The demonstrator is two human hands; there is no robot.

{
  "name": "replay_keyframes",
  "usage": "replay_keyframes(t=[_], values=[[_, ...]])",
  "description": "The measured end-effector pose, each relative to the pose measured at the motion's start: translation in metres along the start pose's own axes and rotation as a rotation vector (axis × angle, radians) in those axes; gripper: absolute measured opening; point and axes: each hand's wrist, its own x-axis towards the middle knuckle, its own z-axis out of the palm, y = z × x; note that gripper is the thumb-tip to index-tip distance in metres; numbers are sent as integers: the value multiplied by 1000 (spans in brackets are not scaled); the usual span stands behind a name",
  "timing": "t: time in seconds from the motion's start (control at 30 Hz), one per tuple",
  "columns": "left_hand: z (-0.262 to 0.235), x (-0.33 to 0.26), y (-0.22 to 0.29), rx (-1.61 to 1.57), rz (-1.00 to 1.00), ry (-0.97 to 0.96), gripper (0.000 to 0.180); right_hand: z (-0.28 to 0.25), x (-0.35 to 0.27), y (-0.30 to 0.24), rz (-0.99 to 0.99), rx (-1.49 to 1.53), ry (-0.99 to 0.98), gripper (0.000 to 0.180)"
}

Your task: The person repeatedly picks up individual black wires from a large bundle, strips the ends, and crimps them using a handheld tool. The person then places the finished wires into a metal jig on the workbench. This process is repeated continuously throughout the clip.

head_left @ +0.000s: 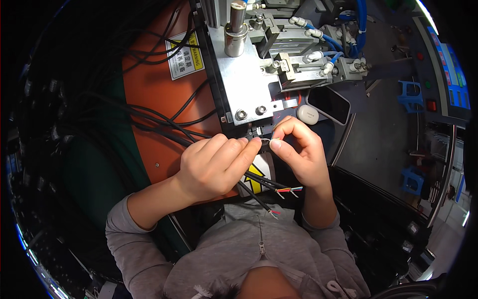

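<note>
Two black cables (259, 182) run down from our fingers toward our chest, their stripped ends showing thin coloured cores, one end near the zip of our grey top (259, 239) and the other fanned out just below our right wrist. We pinch the upper part of these cables, along with a small black piece (264, 144) too small to make out clearly, between both hands right at the lower edge of the metal plate (244, 79). Our left hand (214, 167) curls over the cables, its grip pressed together with thumb and forefinger tips closed on the black piece. Our right hand (301, 149) meets it from the other side, thumb and forefinger pinching the same piece, the other fingers arched above. Just behind the hands the plate carries two bolts (250, 112) and an upright steel cylinder (235, 30). Beside it to the right sits a block of grey pneumatic parts with blue hoses (331, 45). A dark phone (331, 103) and a small white case (307, 114) lie just beyond our right hand. To our left an orange panel (159, 114) bears a yellow and white warning label (185, 57), and a bundle of black cables (149, 117) crosses it toward our left hand. Far right, a control panel (443, 74) shows a red button.
</note>
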Motion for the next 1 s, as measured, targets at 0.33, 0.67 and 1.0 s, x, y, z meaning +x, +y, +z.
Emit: replay_keyframes(t=[0.33, 0.67, 1.0], values=[[6, 0, 4, 92, -30, -188, 28, 13, 9, 15, -330, -566, 211, 4], [3, 3, 11, 128, -77, -243, 26, 21, 11, 25, -392, -537, 260, 6], [9, 2, 3, 70, -89, -138, 22, 19, 9, 35, 31, -108, 210, 8]])
